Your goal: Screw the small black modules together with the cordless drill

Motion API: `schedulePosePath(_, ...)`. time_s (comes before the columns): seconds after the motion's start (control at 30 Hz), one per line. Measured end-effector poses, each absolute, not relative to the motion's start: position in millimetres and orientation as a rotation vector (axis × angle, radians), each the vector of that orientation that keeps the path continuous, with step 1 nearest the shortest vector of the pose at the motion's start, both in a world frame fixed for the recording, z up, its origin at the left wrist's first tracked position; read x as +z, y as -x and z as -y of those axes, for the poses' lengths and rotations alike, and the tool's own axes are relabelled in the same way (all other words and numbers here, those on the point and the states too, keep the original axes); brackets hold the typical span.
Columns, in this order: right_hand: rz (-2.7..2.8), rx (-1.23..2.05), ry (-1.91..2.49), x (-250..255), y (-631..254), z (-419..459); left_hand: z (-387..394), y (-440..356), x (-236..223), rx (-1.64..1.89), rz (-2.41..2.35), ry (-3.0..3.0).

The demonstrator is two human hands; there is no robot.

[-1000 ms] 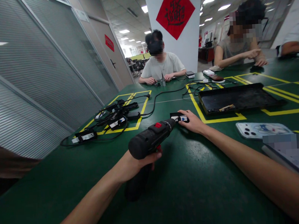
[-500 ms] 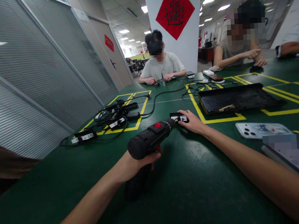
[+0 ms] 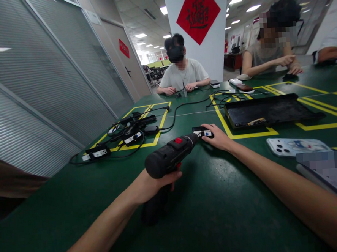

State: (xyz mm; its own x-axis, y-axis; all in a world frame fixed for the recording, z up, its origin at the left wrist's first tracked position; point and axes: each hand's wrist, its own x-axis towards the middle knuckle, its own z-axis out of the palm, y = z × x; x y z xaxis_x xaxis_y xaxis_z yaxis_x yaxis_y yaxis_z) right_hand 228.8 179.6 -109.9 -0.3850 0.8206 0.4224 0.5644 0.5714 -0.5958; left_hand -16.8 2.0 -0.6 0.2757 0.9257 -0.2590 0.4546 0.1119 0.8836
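My left hand (image 3: 153, 184) is closed round the grip of a black cordless drill (image 3: 170, 158) with a red switch on top. The drill's nose points at a small black power adapter (image 3: 202, 132) with a white label, lying on the green table (image 3: 214, 214). My right hand (image 3: 218, 138) rests on the table with its fingers pressed on the adapter, holding it in place. The drill tip meets the adapter's left end.
A heap of black adapters with cables (image 3: 129, 132) lies in a yellow-taped square at the left. A black tray (image 3: 270, 112) sits to the right, a white phone (image 3: 297, 145) nearer me. Other people sit across the table.
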Motion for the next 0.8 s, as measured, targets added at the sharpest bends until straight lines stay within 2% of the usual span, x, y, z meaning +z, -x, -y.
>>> schedulePosePath(0.8, 2.109, 0.453, 1.102, -110.0, -228.2, -179.4, -2.3, 15.9, -0.5, 0.559, -1.330, -1.518)
